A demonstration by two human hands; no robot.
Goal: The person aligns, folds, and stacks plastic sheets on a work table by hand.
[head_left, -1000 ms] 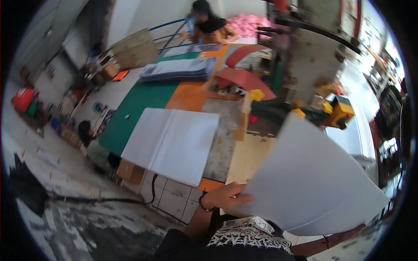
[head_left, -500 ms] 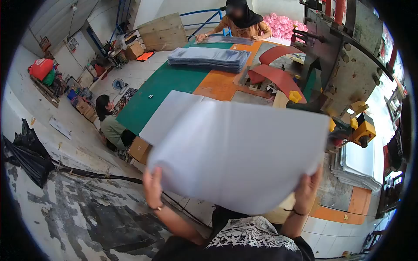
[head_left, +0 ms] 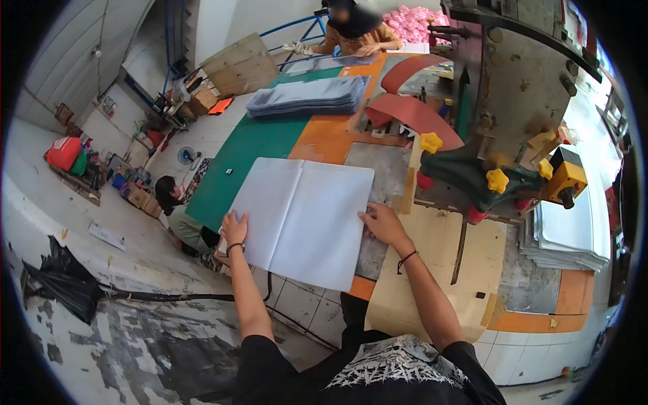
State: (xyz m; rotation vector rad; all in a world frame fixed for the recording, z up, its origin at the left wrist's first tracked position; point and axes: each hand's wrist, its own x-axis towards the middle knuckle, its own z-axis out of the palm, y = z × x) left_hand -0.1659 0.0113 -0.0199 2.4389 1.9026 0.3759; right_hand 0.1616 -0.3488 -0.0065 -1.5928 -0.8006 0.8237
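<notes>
Sheet [head_left: 304, 223] was white, tabletop [head_left: 275, 129] green at 11 o'clock, orange at 12, shirt [head_left: 398, 371] black, white-printed, at 5.

White-tiled floor [head_left: 501, 351], pale wall [head_left: 260, 13] (blue railing [head_left: 291, 25] in front)

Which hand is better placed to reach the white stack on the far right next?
Probably the right hand: it is at the right edge of the white sheet, nearer the white stack. The left hand is at the sheet's left edge, farther from that stack.

A creased white sheet [head_left: 325, 219] lies flat on the table [head_left: 266, 131].
</notes>
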